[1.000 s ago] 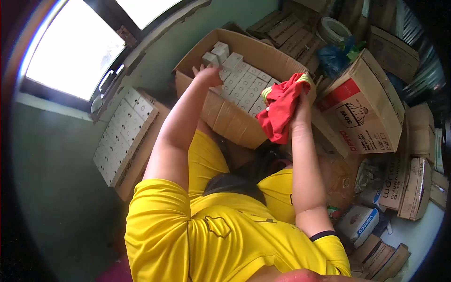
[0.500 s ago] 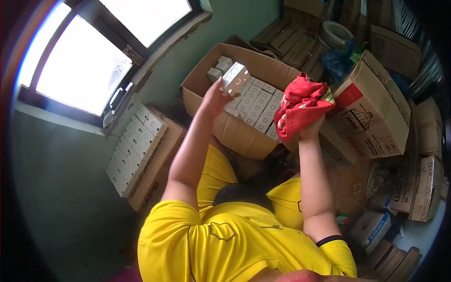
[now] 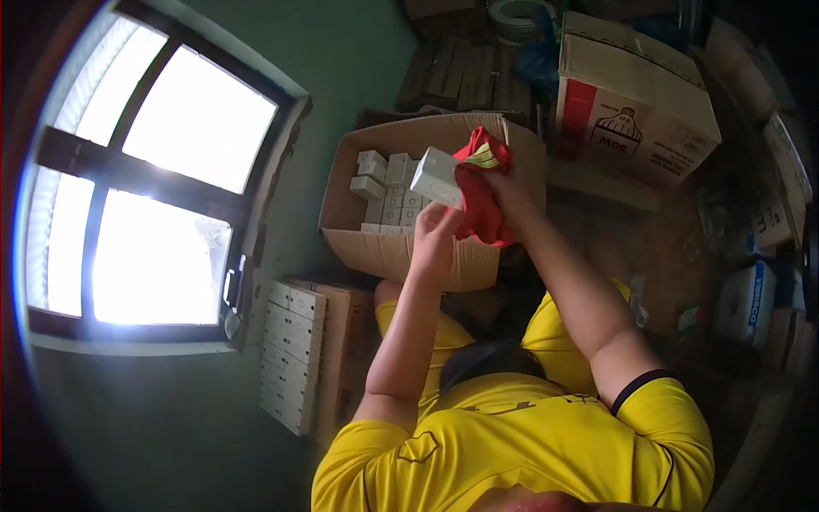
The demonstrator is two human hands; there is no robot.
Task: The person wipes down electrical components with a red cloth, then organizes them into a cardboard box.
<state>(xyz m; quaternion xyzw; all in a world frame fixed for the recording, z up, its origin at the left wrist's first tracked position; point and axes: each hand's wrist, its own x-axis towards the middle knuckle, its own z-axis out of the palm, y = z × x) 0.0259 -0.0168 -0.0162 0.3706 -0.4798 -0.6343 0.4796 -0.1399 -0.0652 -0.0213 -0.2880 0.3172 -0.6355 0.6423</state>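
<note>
My left hand (image 3: 435,230) is closed at the lower end of a white electrical box (image 3: 435,177) with round knockouts. That box is tilted above the open carton. In my right hand (image 3: 514,198) is a bunched red cloth (image 3: 483,205) with a yellow-green patch, pressed against the box's right end. The cloth hides part of the box and some fingertips. Below, the cardboard carton (image 3: 409,253) holds rows of similar white boxes (image 3: 394,205), with a few loose ones (image 3: 368,175) stacked at its left side.
Left of the carton, a block of white boxes (image 3: 288,358) leans beside another cardboard box (image 3: 337,341). A large carton with a bulb print (image 3: 627,115) stands at the right. The window (image 3: 162,256) is on the left wall. More cartons (image 3: 465,72) and a blue bag (image 3: 537,60) lie behind.
My hands have come together. The white box has moved right to meet the red cloth, which has shifted left. The camera view has turned, so the surroundings sit differently.
</note>
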